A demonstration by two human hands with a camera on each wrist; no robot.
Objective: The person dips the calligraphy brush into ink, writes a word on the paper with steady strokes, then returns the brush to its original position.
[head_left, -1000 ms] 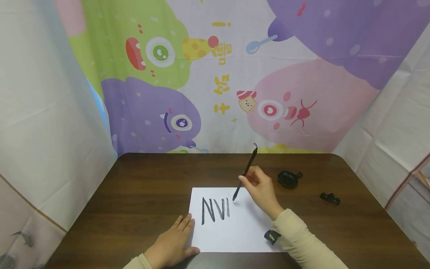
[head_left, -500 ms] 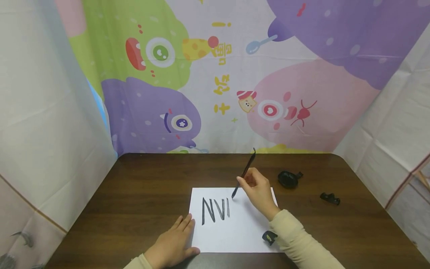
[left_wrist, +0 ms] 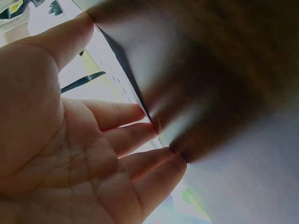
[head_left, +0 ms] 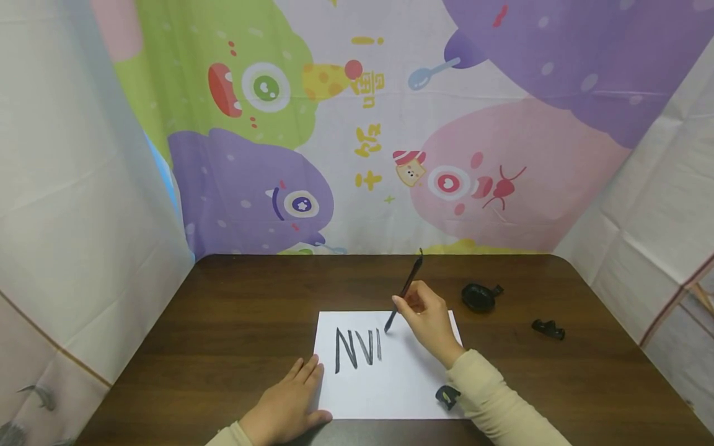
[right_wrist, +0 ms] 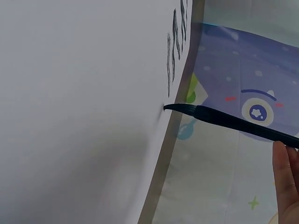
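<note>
1. Over the last second the right hand [head_left: 426,319] had shifted slightly left, and since the half-second mark its writing brush [head_left: 413,277] had dipped a little toward the paper [head_left: 390,387].
2. The lettering [head_left: 359,350], an N, a V and a lone upright, had gained no visible stroke; I judged that the brush was being positioned beside the upright rather than drawing.
3. The right hand pinched the brush's shaft, tip down and handle leaning toward the bench's far edge. The sheet lay toward the middle of the bench's [head_left: 223,322] near edge.
4. The left hand [head_left: 287,399] rested with fingers extended at the sheet's left edge, its thumb by the near-left corner.
5. The right wrist view showed the bristles' curved point meeting its shadow, seemingly at the paper; from the head, contact could not be told.
6. The left wrist view alone showed that palm. Only the head view placed the black oval inkstone [head_left: 478,298] and the brush rest [head_left: 548,329] clearly, toward the bench's right edge.
</note>
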